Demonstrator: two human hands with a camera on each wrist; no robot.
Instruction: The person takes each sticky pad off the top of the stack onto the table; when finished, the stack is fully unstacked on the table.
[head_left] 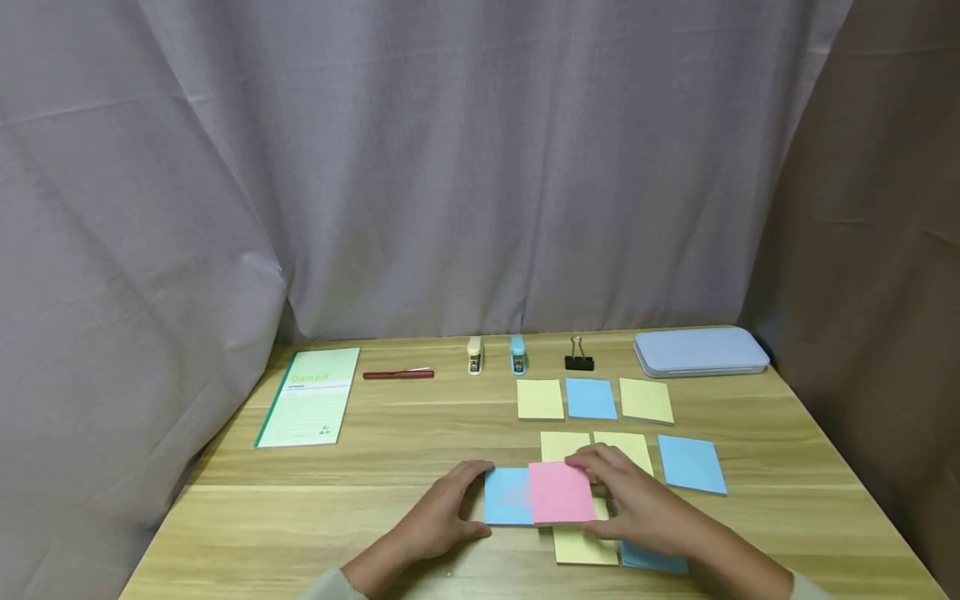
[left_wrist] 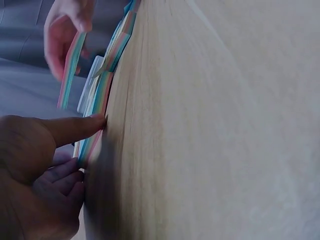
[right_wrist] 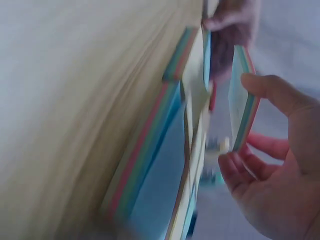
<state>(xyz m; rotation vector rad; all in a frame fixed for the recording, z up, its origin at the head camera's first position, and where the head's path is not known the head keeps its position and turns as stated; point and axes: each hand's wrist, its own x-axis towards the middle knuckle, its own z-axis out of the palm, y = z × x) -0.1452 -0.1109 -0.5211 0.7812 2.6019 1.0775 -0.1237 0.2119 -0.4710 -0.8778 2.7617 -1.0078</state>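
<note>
My right hand (head_left: 637, 500) grips a pink-topped sticky note pad (head_left: 561, 493) by its edges, thumb on the near side and fingers on the far side. In the right wrist view this pad (right_wrist: 243, 100), layered in several colours, is raised off the table. My left hand (head_left: 442, 512) holds a blue-topped sticky note pad (head_left: 504, 497) at its left corners; in the left wrist view that pad (left_wrist: 93, 142) lies low at the tabletop. The pink pad overlaps the blue one's right part from above. Beneath my right hand lie a yellow pad (head_left: 583, 546) and a partly hidden blue pad (head_left: 652, 560).
More yellow and blue pads lie in rows behind, one blue pad (head_left: 692, 464) to the right. Along the back are a notebook (head_left: 311, 400), a dark red pen (head_left: 399, 375), two small staplers (head_left: 475, 356), a black binder clip (head_left: 579, 362) and a pale blue case (head_left: 701, 350).
</note>
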